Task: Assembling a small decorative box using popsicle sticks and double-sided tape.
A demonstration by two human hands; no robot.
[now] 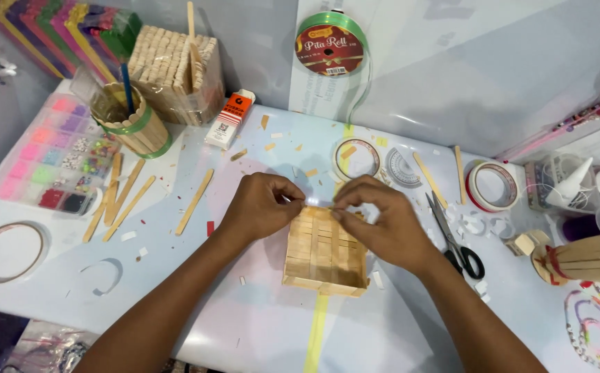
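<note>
right now both sets of fingertips are pinched together on a thin stick at the far rim of the popsicle-stick box (325,255): the left hand (260,205) nips one end, the right hand (377,220) the other, thumbs and forefingers nearly closed on it. the box sits on the pale work table (258,324) in front of the person, between the wrists. pressing evenly at both ends, with the stick squared to the wall below, looks the way to seat it well. black-handled scissors (455,238) lie just right of the right hand; loose craft sticks (124,197) lie well off to the left.
</note>
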